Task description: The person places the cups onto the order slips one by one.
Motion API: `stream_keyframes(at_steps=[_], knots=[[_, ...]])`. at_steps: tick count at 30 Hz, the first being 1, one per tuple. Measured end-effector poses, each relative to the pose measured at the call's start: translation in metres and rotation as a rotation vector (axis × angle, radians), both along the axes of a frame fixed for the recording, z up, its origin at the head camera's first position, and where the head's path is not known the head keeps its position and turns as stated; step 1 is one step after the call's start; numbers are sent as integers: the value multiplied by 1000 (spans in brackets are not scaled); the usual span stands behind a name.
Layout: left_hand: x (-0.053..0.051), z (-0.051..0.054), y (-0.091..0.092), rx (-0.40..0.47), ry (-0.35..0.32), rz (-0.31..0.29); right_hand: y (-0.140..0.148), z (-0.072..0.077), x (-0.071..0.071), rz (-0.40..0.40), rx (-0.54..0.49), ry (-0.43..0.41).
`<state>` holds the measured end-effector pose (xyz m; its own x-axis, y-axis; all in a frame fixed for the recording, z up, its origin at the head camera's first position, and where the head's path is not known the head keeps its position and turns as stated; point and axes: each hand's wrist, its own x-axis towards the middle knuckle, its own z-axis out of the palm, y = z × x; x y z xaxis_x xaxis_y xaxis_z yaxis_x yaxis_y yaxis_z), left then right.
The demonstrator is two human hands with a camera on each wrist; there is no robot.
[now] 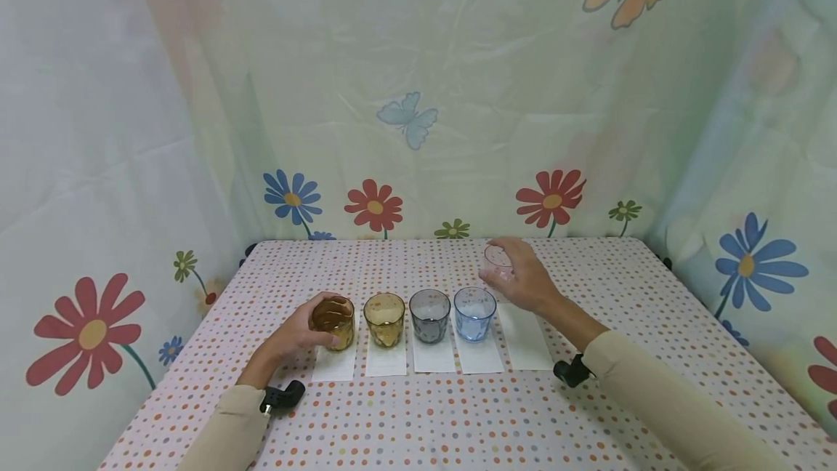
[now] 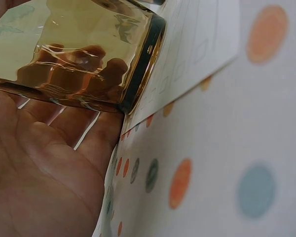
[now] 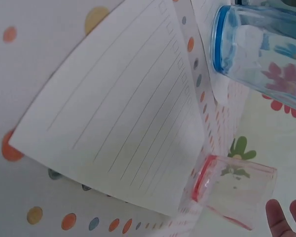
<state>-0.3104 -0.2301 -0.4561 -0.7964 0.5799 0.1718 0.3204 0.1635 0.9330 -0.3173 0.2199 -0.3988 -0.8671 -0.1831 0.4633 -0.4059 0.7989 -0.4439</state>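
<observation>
My left hand [image 1: 302, 327] holds a brown-amber glass [image 1: 334, 324] at the left end of a row, with fingers and thumb around its sides. In the left wrist view, fingers show behind and under this tilted-looking glass [image 2: 84, 59], its base at a lined paper sheet [image 2: 192, 54]. My right hand [image 1: 519, 275] reaches over a clear pink glass [image 1: 495, 259] behind the row. The right wrist view shows the pink glass [image 3: 237, 190] upright on the table, with two fingertips [image 3: 277, 217] beside it and a visible gap.
A yellow glass [image 1: 384, 320], a grey glass [image 1: 429, 316] and a blue glass [image 1: 475, 315] stand between the hands, each on a white sheet. A further lined sheet [image 1: 525, 340] lies at the right end. The dotted tabletop [image 1: 418, 420] meets a flowered curtain [image 1: 418, 187] behind.
</observation>
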Motion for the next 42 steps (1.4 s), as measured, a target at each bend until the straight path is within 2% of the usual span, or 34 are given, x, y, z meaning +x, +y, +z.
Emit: stream_keyframes(at_steps=[4,10,22,26,35,42], knots=[[-2,-1,0,6,13,-10,2,0,-6,-44,-9,22],[-1,-1,0,21,-13,-16,4,-4,-18,-122,-53,-18],[3,-3,-3,24,-12,-18,4,-20,-38,-185,-181,-256],[4,-3,-2,22,-13,-16,5,-22,-41,-182,-201,-288],[2,-2,-1,27,-14,-20,8,-24,-51,-237,-280,-364],[0,-1,0,29,6,-32,11,-25,-58,-220,-353,-408]])
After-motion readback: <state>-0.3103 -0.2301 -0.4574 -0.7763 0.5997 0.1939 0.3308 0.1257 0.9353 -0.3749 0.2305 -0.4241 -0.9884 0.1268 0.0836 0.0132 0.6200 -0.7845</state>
